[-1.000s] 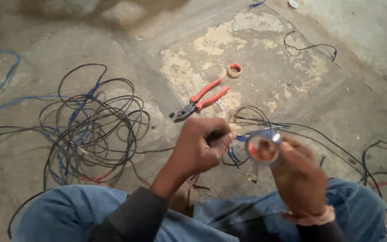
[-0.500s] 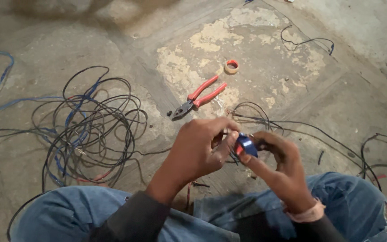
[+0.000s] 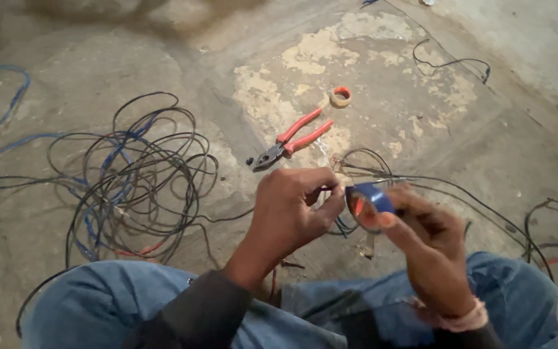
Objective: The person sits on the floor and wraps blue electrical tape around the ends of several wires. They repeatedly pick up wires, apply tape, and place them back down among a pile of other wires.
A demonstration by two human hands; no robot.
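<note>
My left hand pinches a thin wire between thumb and fingers, just above my lap. My right hand holds a roll of blue tape right beside it, the roll touching the wire at my left fingertips. Both hands are over my knees in blue jeans. Black wires run from the hands off to the right across the floor.
Red-handled pliers lie on the concrete floor just beyond my hands. A small roll of tan tape sits farther back. A tangled pile of black and blue wire covers the floor at left. More loose wire lies at top right.
The blue tape roll has turned from facing me to edge-on and moved close against my left fingertips. Both hands have stayed over my lap.
</note>
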